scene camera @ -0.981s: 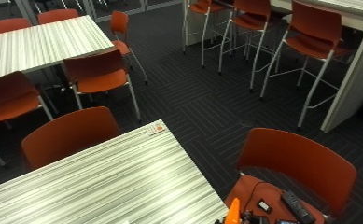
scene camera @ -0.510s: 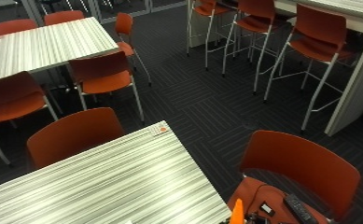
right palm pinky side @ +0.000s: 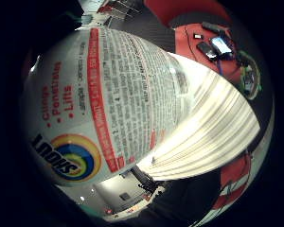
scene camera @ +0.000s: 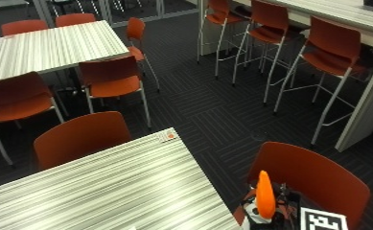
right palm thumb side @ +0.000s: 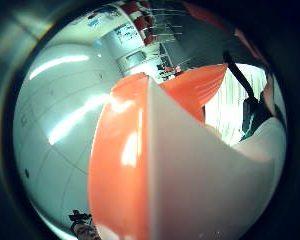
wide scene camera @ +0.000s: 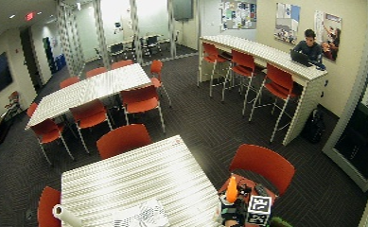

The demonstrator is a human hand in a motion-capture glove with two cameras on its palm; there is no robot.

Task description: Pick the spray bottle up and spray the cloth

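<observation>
At the near right corner of the striped surface [scene camera: 109, 187], the right hand [wide scene camera: 234, 218] is barely seen, low at the picture's edge, so I cannot tell how its fingers lie. The bottle [scene camera: 264, 196] rises there, its orange spray head [right palm thumb side: 140, 150] upright just off the surface's edge, in front of an orange chair [scene camera: 313, 182]. Both palm views are filled by it: white label with red print [right palm pinky side: 104, 104] on one side, orange top on the other. In the wide view, a patterned cloth [wide scene camera: 143, 215] lies on the surface's near edge, left of the bottle, with a paper roll [wide scene camera: 67, 216] further left.
</observation>
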